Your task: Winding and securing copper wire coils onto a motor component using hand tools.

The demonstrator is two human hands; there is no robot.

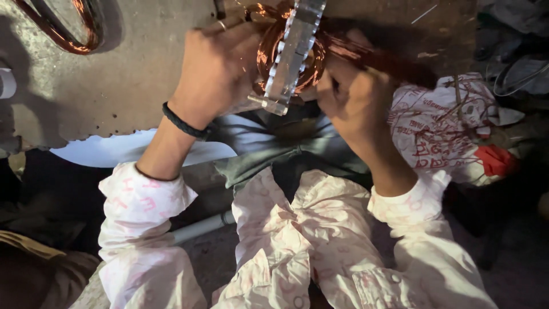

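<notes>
The left hand (214,71) gripped the left side of the copper coil (269,48), its fingers closed around the windings. The right hand (354,97) pressed against the coil's right side; how far its fingers were closed could not be told, as shadow and the coil hid them. A toothed metal core (291,51) stood upright through the coil's middle, between both hands, above the counter (114,86). A second coil (63,28) lay well apart at the counter's far left corner. A printed sack (440,126) strewn with loose wire lay to the right. Risk, as judged: the core's sharp teeth could scrape the winding's enamel if the coil twisted under uneven grip, and loose strands could snag.
</notes>
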